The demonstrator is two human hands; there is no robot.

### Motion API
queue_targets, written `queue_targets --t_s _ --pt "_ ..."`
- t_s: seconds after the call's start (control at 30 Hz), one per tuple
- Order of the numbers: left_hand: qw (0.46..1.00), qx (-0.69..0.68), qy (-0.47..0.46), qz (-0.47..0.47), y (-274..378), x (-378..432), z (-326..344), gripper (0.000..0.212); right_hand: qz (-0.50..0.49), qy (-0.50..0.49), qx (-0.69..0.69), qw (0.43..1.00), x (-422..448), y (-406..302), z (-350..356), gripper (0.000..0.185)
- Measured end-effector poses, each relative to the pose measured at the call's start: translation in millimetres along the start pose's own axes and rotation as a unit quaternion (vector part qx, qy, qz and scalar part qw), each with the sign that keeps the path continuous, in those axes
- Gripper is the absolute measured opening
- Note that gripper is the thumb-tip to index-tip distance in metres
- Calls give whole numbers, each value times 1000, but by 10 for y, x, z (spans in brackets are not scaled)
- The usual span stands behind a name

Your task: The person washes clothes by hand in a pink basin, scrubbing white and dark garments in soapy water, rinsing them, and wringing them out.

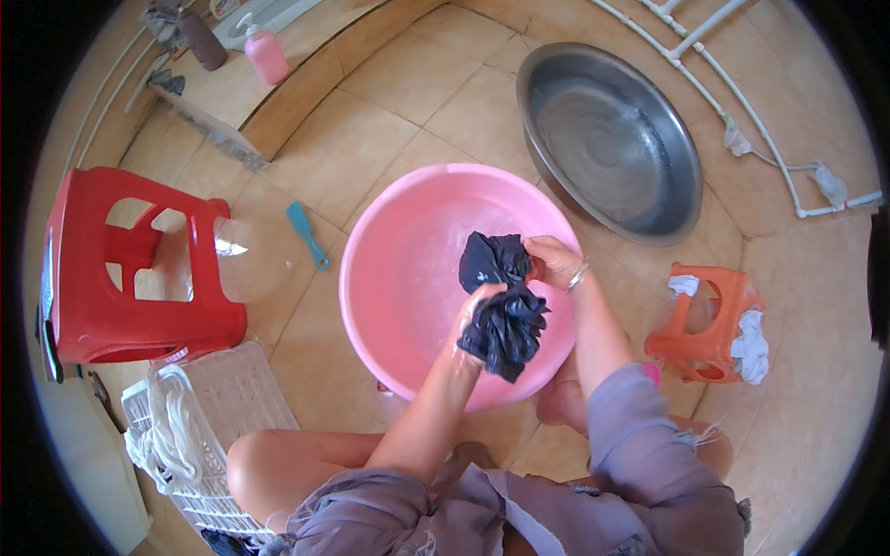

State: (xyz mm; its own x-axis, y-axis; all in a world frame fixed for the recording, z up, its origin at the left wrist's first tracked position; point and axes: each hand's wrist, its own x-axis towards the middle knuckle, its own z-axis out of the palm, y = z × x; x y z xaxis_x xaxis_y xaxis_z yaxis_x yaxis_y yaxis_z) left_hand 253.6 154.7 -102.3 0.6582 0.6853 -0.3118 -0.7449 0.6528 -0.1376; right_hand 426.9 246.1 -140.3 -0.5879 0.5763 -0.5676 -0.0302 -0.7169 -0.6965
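Observation:
A wet black cloth item (511, 333) is bunched up over the pink plastic basin (389, 229). My left hand (474, 313) grips its middle, with crumpled folds hanging over the wrist. At the far end of the cloth, my right hand (553, 260) pinches the edge near the basin's right rim; a silver bracelet (578, 274) circles that wrist. Small white marks, perhaps suds, show on the dark fabric. Whitish, sudsy-looking patches cover the basin's bottom. How deep any water in it is, I cannot tell.
A large metal basin (605, 139) sits at the upper right. An orange stool (716, 323) with white cloths stands right; a red stool (153, 278) stands left, above a white plastic basket (201, 431). A teal-handled brush (306, 233) lies on the tiles. A pink pump bottle (265, 57) tops the ledge.

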Motion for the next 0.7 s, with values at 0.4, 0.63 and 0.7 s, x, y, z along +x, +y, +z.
queue_targets --t_s 0.4,0.63,0.7 --pt "985 167 48 2 -295 5 103 47 -142 -144 183 962 12 -195 488 22" --pt "886 452 98 46 -109 98 59 43 -31 72 -146 986 21 -333 690 16" --pt "879 456 117 70 -173 120 0 38 -34 83 -188 978 92 -241 669 17"
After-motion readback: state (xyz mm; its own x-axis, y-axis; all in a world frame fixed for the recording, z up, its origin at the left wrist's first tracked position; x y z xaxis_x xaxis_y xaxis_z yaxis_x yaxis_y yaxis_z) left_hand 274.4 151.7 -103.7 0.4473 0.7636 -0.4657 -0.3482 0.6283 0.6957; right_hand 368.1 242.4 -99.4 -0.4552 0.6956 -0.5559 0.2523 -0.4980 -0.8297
